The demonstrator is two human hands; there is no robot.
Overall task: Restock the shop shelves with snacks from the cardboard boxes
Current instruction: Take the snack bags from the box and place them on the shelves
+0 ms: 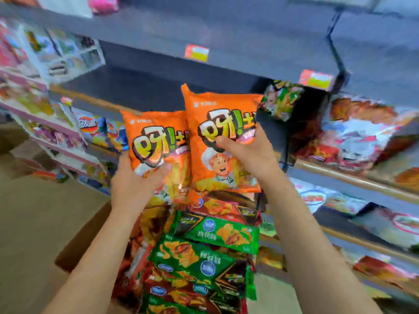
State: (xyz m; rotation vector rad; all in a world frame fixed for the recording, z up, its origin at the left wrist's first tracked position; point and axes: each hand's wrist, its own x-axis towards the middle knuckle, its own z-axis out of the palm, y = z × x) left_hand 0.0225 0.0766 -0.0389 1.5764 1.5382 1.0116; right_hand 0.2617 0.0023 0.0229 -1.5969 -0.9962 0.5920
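Right now both hands are holding orange snack bags up in front of a dark shelf (158, 87). The left hand (136, 177) is gripping the lower edge of the left bag (156, 141), thumb across its front. The right hand (247, 150) is pinching the right bag (217, 123), thumb on the printed face, fingers behind. The two bags are overlapping, the right one sitting at about 2 o'clock from the left. Each is showing big yellow-green block characters with an exclamation mark, plus a cartoon chef; the small white logo is too blurred to read. At 6 o'clock, green packs (204, 257) and red packs (172, 288) are lying heaped in a cardboard box (79, 241). Price tags (196, 53) are hanging along the shelf edges at 12 o'clock.
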